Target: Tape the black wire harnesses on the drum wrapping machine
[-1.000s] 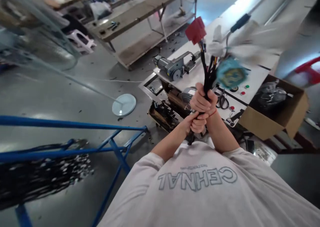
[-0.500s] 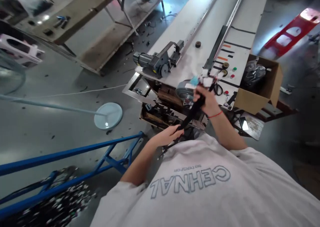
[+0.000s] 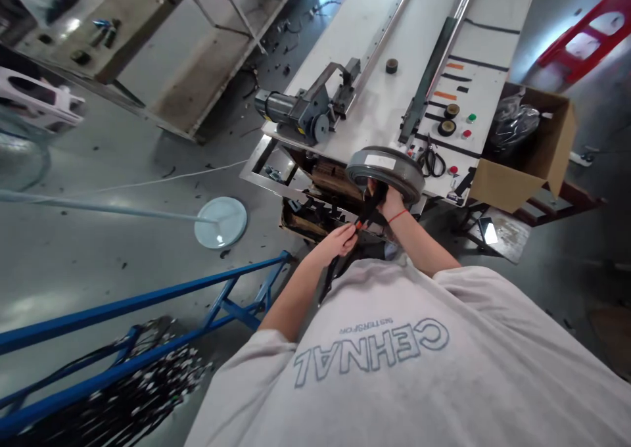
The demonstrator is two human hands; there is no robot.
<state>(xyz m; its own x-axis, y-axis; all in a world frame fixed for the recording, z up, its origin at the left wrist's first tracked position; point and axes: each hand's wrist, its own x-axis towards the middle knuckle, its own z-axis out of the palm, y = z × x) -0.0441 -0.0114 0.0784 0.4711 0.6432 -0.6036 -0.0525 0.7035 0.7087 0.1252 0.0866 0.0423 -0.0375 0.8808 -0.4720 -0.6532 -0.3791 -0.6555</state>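
A black cable bundle [image 3: 373, 202] runs between my two hands, in front of my chest. My left hand [image 3: 341, 240] is closed around its lower part, right beside an orange band [image 3: 359, 225]. My right hand [image 3: 391, 202] grips the bundle farther up, partly under a grey round roll [image 3: 409, 168] with a white label, which hides some of the fingers and the bundle's upper end. Dark strands hang below my left hand near the shirt.
On the white table lie black-handled scissors [image 3: 432, 161], tape rolls [image 3: 447, 127] and a grey motor unit [image 3: 300, 113]. A cardboard box [image 3: 503, 183] stands at the right. A blue frame [image 3: 162, 300] is on the left, with many black cables [image 3: 133, 391] beneath it.
My right hand has come down and closer, from above the table edge to below the grey roll. The bundle's end with white and blue parts has gone out of sight. My left hand has risen slightly.
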